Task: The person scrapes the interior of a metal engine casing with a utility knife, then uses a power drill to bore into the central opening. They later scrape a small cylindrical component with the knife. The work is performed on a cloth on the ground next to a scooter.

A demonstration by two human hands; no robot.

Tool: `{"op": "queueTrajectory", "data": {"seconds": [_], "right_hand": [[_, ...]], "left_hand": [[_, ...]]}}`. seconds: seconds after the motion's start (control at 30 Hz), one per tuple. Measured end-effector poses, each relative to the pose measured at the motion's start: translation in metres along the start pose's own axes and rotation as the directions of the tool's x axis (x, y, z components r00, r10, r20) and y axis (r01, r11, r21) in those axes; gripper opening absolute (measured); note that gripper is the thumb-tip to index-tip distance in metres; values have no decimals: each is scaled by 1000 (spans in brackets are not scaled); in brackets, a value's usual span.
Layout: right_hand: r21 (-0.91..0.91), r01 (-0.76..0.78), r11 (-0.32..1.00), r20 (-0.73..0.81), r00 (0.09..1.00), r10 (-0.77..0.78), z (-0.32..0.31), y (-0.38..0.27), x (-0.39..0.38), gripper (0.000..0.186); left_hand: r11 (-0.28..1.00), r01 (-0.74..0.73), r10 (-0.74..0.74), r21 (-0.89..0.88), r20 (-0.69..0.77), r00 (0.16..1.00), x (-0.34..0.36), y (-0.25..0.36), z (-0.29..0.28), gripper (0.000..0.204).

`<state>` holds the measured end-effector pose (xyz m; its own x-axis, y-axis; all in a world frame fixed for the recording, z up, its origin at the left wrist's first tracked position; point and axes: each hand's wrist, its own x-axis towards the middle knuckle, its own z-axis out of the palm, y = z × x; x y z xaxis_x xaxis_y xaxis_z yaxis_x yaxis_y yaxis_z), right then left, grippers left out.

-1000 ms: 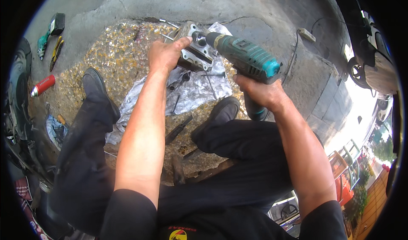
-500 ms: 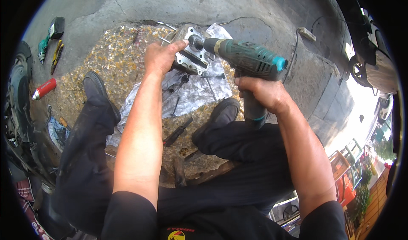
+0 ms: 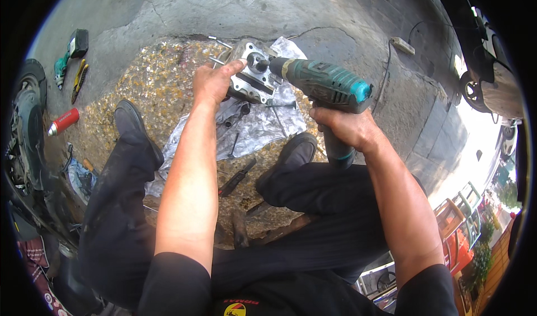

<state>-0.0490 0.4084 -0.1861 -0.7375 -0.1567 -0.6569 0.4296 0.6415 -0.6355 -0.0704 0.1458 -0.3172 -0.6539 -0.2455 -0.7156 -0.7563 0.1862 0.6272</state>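
Note:
A cast metal engine part (image 3: pixel 251 88), seemingly a cylinder head, stands tilted over a grey, stained cloth (image 3: pixel 260 128). Its flat face has bolt holes, a round opening and a dark slot. My left hand (image 3: pixel 213 84) is closed on its left side, with the thumb near the round opening. In my right hand (image 3: pixel 349 127) is a green and black cordless drill (image 3: pixel 324 81), gripped by its handle. The drill's chuck points left at the round opening, and a short dark piece shows between them. I cannot tell how deep it sits.
Small dark metal parts and a bolt (image 3: pixel 282 104) lie on the cloth. A black-handled tool (image 3: pixel 238 179) lies between my feet. At left are a red spray can (image 3: pixel 64 121), yellow-black pliers (image 3: pixel 79 81), another green drill (image 3: pixel 61 70) and a motorcycle (image 3: pixel 28 131).
The view has shifted slightly, so the scene sits a little lower. Both hands keep their grips. The dark piece between chuck and opening shows more plainly now.

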Motion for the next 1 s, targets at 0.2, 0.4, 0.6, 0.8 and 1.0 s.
{"op": "queueTrajectory", "data": {"seconds": [0.2, 0.4, 0.6, 0.8, 1.0], "right_hand": [[14, -85, 996, 58, 995, 84, -2, 3, 8, 24], [66, -85, 994, 41, 996, 82, -4, 8, 6, 17], [156, -165, 974, 87, 984, 153, -6, 11, -3, 14], [130, -133, 983, 53, 991, 127, -8, 14, -9, 14], [97, -156, 983, 88, 985, 148, -4, 12, -3, 19]], "left_hand": [[978, 57, -46, -198, 62, 997, 5, 0, -3, 61], [990, 28, -17, -139, 78, 997, 4, 9, -9, 55], [999, -33, 33, 7, 2, 999, -1, 13, -7, 58], [994, -28, 34, -109, 52, 998, -1, 11, -7, 57], [996, -85, 86, -22, 16, 996, -6, 10, -8, 59]]}}
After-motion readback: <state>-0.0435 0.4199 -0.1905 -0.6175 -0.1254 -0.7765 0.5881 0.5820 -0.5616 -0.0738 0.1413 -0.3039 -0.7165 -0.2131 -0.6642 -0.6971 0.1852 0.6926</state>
